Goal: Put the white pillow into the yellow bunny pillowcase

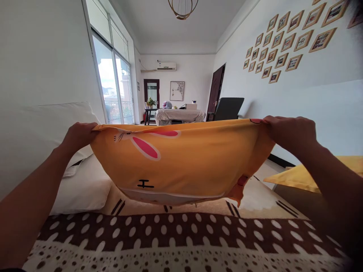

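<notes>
A yellow pillowcase (195, 158) with a printed rabbit and pink ears hangs stretched between my hands, above the bed. My left hand (78, 136) pinches its upper left corner. At the upper right corner, my right hand (293, 132) is closed on the fabric. The lower part sags in a curve, showing a pale strip along the bottom and a loose orange flap at the right. Nothing sits visibly inside it. The cloth hides part of the bed behind it.
Below lies a brown-and-white dotted blanket (181, 230). A cream cushion (85, 185) and a larger white cushion (65, 121) stand at the left. A yellow pillow (300, 177) is at the right. Farther back are a dark chair (228, 107) and a covered table (181, 115).
</notes>
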`<control>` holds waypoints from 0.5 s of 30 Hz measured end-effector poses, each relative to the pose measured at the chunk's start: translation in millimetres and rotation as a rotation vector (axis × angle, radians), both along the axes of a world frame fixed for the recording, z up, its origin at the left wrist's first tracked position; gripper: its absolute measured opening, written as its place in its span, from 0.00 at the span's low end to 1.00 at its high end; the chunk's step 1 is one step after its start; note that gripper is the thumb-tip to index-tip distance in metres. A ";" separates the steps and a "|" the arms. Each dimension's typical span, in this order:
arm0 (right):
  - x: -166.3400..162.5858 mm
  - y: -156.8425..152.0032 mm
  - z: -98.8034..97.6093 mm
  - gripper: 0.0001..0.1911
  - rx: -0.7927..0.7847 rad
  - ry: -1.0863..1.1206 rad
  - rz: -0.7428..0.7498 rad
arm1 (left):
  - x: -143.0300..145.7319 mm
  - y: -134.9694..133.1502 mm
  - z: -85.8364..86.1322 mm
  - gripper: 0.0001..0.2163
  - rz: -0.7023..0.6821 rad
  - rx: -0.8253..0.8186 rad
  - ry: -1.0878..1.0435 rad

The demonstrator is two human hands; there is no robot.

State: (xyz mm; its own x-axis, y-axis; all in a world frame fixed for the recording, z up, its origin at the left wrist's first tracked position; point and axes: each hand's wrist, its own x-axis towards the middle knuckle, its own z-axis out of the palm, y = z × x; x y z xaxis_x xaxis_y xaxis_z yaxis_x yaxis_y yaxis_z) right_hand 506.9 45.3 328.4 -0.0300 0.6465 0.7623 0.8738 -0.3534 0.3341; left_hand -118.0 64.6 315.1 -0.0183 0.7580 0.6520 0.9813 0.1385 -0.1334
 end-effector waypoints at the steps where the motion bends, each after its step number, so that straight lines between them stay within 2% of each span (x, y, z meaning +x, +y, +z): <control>1: 0.9 2.2 -1.8 0.19 -0.008 -0.003 0.005 | -2.4 3.7 -1.8 0.07 -0.006 -0.009 0.009; 5: 10.5 14.5 -19.5 0.19 -0.087 0.092 0.043 | -12.8 22.1 -20.7 0.13 -0.107 -0.211 -0.129; 9: 6.2 27.9 -68.2 0.17 -0.305 0.316 0.301 | -5.6 33.5 -69.0 0.17 -0.250 -0.448 -0.223; 11: -12.8 31.8 -94.2 0.15 -0.375 0.334 0.426 | 7.1 35.3 -92.1 0.16 -0.288 -0.517 -0.221; 12: -25.6 32.7 -102.5 0.14 -0.392 0.320 0.462 | 14.2 36.1 -98.4 0.16 -0.304 -0.536 -0.221; 13: -39.1 32.9 -105.4 0.13 -0.395 0.302 0.478 | 20.9 36.9 -99.3 0.15 -0.316 -0.534 -0.219; 15: -62.2 31.3 -91.3 0.13 -0.362 0.264 0.491 | 29.9 39.0 -83.0 0.15 -0.326 -0.444 -0.207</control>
